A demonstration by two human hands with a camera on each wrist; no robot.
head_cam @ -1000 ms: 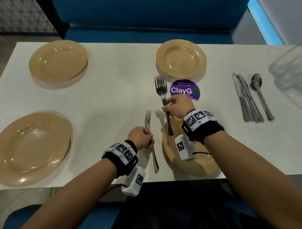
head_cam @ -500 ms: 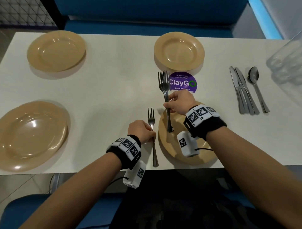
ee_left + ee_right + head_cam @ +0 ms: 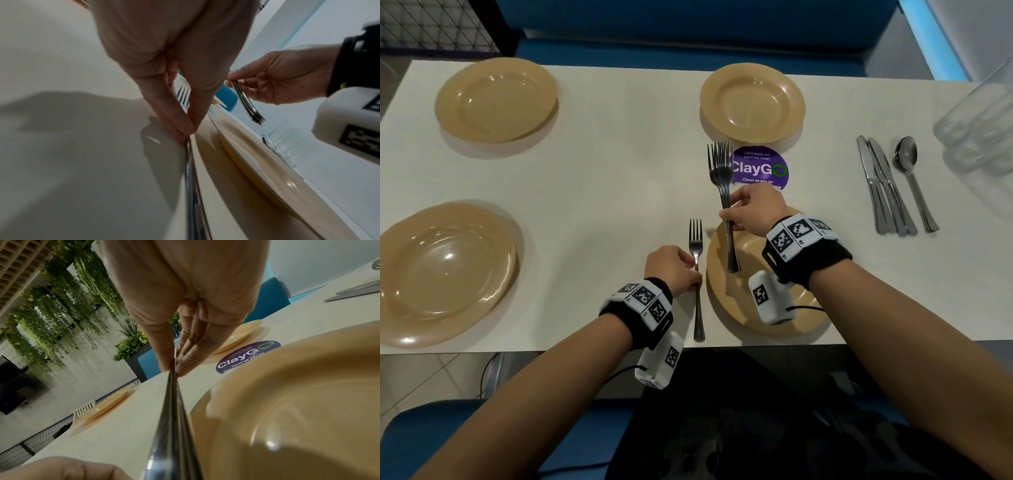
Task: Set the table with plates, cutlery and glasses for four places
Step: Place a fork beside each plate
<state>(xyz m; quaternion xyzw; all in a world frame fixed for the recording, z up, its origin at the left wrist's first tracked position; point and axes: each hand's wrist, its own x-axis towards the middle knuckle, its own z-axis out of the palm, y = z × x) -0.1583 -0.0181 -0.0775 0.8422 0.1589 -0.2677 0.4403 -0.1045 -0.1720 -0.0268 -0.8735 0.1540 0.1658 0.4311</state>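
Observation:
Four tan plates sit on the white table: far left [image 3: 496, 99], far middle [image 3: 752, 102], near left [image 3: 445, 270] and near right [image 3: 732, 301]. A single fork [image 3: 695, 240] lies on the table just left of the near right plate, tines pointing away. My left hand [image 3: 693, 274] pinches its handle [image 3: 191, 186] between thumb and fingers. My right hand [image 3: 729, 216] hovers over the near right plate's far rim and pinches a bundle of forks [image 3: 720, 171] by their handles [image 3: 174, 418]. In the left wrist view that bundle [image 3: 246, 104] hangs above the plate rim [image 3: 257, 162].
Several knives [image 3: 883, 192] and stacked spoons [image 3: 912, 178] lie at the right of the table. Clear glasses [image 3: 983, 137] stand at the far right edge. A purple ClayGo sticker [image 3: 767, 168] lies between the two right-hand plates. A blue bench runs behind the table.
The single fork has gone from slightly slanted to straight alongside the near right plate under my left hand. My right hand keeps the fork bundle in about the same spot.

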